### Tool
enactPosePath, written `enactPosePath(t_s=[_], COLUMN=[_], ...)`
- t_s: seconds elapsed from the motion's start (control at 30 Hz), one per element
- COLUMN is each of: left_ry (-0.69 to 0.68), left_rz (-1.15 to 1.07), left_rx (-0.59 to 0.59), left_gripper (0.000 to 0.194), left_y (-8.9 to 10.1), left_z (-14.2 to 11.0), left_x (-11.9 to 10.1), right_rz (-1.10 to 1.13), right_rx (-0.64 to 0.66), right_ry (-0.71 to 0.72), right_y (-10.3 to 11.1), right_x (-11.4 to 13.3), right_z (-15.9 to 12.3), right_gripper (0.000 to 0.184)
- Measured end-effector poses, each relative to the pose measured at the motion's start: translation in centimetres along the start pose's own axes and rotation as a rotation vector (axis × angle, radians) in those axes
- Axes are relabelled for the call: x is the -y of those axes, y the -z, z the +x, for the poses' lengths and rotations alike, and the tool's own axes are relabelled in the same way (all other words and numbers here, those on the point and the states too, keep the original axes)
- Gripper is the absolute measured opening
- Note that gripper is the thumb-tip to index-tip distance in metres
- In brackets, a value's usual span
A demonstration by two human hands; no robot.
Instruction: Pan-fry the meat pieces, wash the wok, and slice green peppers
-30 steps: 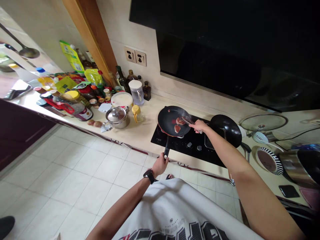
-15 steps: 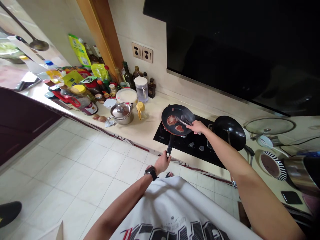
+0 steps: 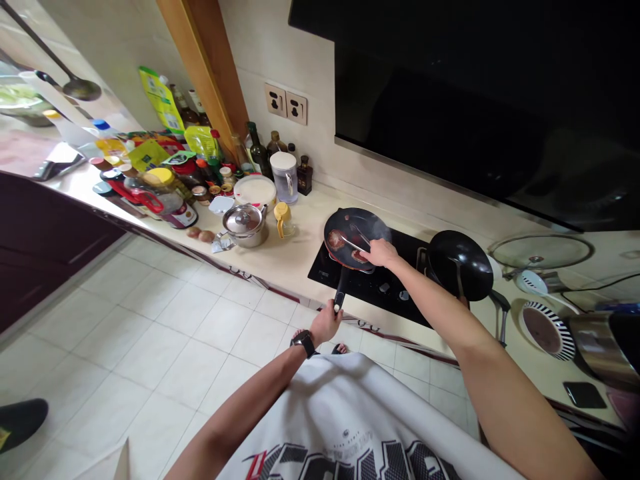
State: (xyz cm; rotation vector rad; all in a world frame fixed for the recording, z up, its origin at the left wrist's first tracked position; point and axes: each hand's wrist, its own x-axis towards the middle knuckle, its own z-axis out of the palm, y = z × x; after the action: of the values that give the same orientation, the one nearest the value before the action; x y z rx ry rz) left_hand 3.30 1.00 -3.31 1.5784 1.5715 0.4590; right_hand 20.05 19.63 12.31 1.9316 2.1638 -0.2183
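Note:
My left hand (image 3: pixel 326 324), with a watch on its wrist, is closed round the black handle of a frying pan (image 3: pixel 375 227) on the stove. Metal tongs (image 3: pixel 355 245) are gripped in my right hand (image 3: pixel 381 253) over the right part of the pan. The tongs' two arms are spread apart; one tip reaches the larger browned slice of meat (image 3: pixel 335 240) at the left of the pan. A second slice of meat (image 3: pixel 357 256) lies closer to the handle, partly beneath the tongs. One small scrap sits near the far rim.
Right of the pan stands a black wok (image 3: pixel 463 263) with a glass lid (image 3: pixel 543 252) behind it. On the left are a lidded steel pot (image 3: pixel 245 223), a yellow-topped dispenser (image 3: pixel 283 220), a water pitcher (image 3: pixel 284 175) and several bottles. A dark range hood (image 3: pixel 450 100) hangs above the stove.
My right hand has moved left with the tongs, whose arms are now wider apart. The larger slice has shifted left in the pan. My left hand stays on the handle.

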Motion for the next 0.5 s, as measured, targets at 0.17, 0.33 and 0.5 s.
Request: enactPosePath(t_s=[0.17,0.33,0.5], left_ry=[-0.002,-0.006,-0.006], left_rz=[0.016,0.012,-0.01], left_rx=[0.001,-0.002,0.003], left_gripper=[0.025,0.026,0.02], left_y=[0.2,0.1,0.0], left_z=[-0.1,0.0,0.1], left_x=[0.0,0.0,0.1], right_rz=[-0.074,-0.14,-0.099], right_rx=[0.031,0.074,0.006], right_ry=[0.052,0.056,0.072], right_y=[-0.5,0.0,0.6], right_x=[-0.5,-2.6,-1.5], right_z=[-0.2,-1.3,-2.0], right_gripper=[0.065,0.057,0.067])
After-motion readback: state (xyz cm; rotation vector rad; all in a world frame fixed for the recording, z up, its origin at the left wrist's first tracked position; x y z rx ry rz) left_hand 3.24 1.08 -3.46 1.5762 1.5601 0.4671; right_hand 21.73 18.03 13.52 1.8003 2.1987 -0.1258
